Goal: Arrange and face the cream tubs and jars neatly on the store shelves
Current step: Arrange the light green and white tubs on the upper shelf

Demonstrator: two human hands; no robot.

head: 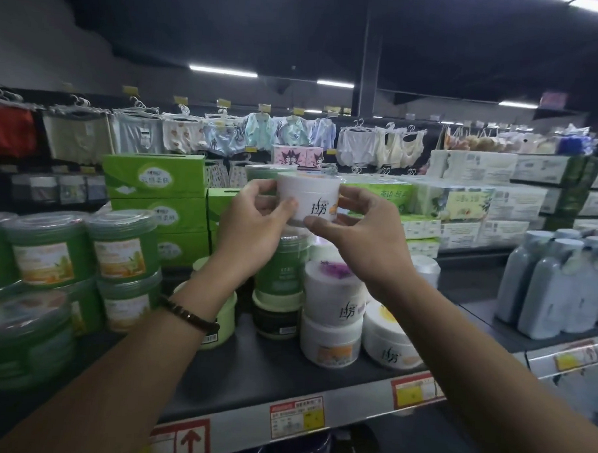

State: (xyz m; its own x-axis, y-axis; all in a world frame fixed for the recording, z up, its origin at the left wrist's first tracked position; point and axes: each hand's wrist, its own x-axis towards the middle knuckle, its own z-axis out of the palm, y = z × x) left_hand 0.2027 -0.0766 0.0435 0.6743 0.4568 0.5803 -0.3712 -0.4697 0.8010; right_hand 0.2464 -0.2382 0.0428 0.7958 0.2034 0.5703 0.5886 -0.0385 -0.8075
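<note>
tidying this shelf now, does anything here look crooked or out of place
Yes: the tilted white tub on the shelf, right of the white stack, lies askew with its lid tipped, not flat like its neighbours. The left hand and right hand hold the raised white tub, not yet shelved.

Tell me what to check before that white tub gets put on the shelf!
1. Grip: left hand and right hand both hold the white tub by its sides: ok.
2. Tub upright: ok.
3. Logo faces outward: ok.
4. Bare shelf free in front of the white tub stack: ok.
5. Stack's tubs faced alike: top shows the logo, bottom shows an orange picture: not ok.
6. Held tub's lid tight: cannot tell.
</note>
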